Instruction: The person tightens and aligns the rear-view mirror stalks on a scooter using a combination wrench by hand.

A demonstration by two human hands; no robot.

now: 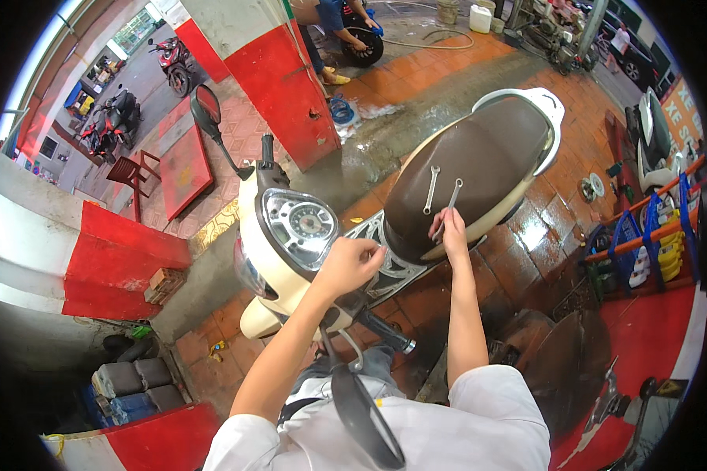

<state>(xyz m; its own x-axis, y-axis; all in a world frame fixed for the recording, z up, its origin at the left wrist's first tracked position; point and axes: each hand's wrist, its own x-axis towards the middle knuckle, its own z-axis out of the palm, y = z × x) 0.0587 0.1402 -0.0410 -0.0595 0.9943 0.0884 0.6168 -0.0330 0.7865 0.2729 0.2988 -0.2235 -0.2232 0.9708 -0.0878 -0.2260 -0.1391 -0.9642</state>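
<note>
Right hand (451, 228) grips wrench (450, 202) on scooter seat (479, 157)

Seat top (487, 149) is mostly open around the two wrenches (440, 196). Handlebar (381, 330) and near mirror (365, 416) (looks like it anyway) crowd the gap down by the dash (302, 224).

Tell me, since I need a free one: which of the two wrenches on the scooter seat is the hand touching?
The right wrench: the right hand grips its lower end. The left wrench lies untouched on the brown seat.
</note>
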